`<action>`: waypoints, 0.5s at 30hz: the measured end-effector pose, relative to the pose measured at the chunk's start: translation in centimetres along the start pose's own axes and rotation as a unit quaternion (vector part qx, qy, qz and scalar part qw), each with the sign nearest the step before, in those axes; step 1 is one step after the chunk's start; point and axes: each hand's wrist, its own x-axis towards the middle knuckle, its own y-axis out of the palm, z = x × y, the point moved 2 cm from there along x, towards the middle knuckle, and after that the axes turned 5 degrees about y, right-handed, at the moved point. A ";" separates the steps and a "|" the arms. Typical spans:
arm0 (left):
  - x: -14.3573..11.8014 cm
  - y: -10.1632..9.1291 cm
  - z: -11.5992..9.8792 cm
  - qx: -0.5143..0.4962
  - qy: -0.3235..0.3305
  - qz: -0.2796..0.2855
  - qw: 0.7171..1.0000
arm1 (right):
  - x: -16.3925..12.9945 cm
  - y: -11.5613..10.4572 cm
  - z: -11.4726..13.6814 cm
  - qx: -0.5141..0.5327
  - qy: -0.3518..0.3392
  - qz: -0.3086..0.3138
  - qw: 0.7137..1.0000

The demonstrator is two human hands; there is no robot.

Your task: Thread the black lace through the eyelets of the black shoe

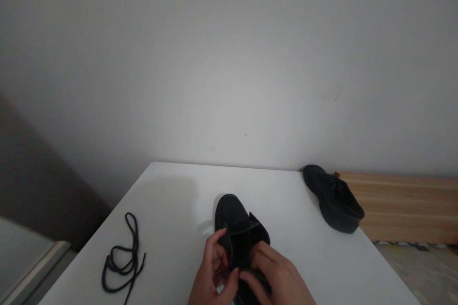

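Note:
A black shoe (231, 210) without a lace in it lies on the white table in front of me, toe pointing away. Its eyelet flaps are spread apart. My left hand (214, 274) grips the left flap, its index finger near the flap's upper edge and its thumb lower down. My right hand (281, 276) has its fingers bent into the shoe's opening, pinching an edge close to my left thumb. Exactly what lies between the right fingertips is partly hidden. Off to the left, a loose black shoelace (133, 252) rests in loops on the table.
Another black shoe (336, 202), laced, stands at the table's right edge. Behind the white table (171, 200) rises a grey wall (229, 66). A wooden board (404, 205) is beyond the right edge, and a pale panel with a light edge (39, 267) is at lower left.

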 end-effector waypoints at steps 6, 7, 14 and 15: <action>0.1 0.0 -0.2 0.021 0.017 0.003 1.000 | -0.5 -1.9 0.0 -0.017 -0.083 0.070 0.994; 0.1 0.0 -0.2 0.023 0.015 0.004 1.000 | -0.6 -2.4 -0.2 -0.032 -0.097 0.072 0.992; 0.1 -0.1 0.1 0.040 0.017 -0.001 0.999 | -1.9 -4.9 -1.4 -0.101 -0.197 0.018 0.975; 0.1 0.0 0.1 0.041 0.019 -0.003 0.999 | -2.0 -4.8 -1.6 -0.092 -0.217 0.012 0.972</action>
